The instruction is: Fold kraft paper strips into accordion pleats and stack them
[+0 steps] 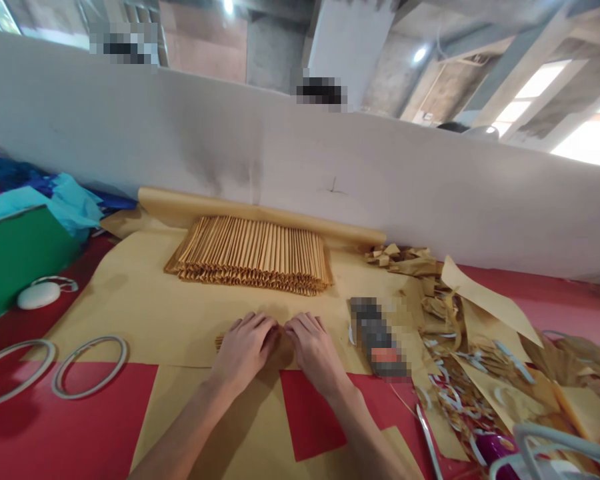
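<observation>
The single head-worn camera looks forward and down from close behind and above the bare left hand (243, 347) and bare right hand (311, 343), facing the long, pale partition (380, 170) beyond their fingers (253, 323).

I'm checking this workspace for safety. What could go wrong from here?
The silver tool lies near the right forearm, so a sideways sweep might catch it; I can't tell how sharp it is. Scraps crowd the right side of the brown sheet and could get mixed in with the folded paper by the left grip. The pleated stack shows no band around it, so a bump might shift its folds.
</observation>
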A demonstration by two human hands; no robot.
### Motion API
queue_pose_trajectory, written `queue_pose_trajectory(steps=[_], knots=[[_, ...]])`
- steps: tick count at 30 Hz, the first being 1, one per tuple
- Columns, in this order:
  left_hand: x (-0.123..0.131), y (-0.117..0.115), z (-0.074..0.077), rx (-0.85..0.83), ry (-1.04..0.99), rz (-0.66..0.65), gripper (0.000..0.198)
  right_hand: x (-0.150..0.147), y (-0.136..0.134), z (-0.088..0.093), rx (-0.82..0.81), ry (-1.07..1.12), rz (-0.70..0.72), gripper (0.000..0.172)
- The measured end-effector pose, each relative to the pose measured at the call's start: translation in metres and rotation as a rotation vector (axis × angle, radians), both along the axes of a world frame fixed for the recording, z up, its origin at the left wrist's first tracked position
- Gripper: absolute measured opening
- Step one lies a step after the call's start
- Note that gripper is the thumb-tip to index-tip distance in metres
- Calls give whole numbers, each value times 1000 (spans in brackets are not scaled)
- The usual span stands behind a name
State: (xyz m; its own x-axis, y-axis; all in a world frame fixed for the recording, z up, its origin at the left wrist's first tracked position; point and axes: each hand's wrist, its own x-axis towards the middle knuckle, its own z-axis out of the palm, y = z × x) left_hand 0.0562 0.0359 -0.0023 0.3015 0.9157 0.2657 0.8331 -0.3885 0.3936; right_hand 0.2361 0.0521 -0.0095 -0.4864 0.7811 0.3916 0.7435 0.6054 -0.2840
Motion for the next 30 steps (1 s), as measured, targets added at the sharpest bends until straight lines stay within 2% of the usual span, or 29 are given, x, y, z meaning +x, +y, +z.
queue_pose_trajectory(steps=[9,14,19,23,27,30], knots=[[-3,1,4,6,20,-25,15,1,-1,5,39,-24,37,20],[-3,1,4,11,-5,-4,16,4,1,7,64,-41,-4,20],[-1,-1,4,-93,-136,-5,23,8,1,8,112,-35,-13,21],[1,-1,8,-164,-317,-37,33,9,-2,10,160,19,-71,21],[2,1,7,-211,-520,-44,31,7,-2,10,179,157,-137,20],[0,3,8,-232,-613,-16,29,4,0,7,66,444,-195,25]])
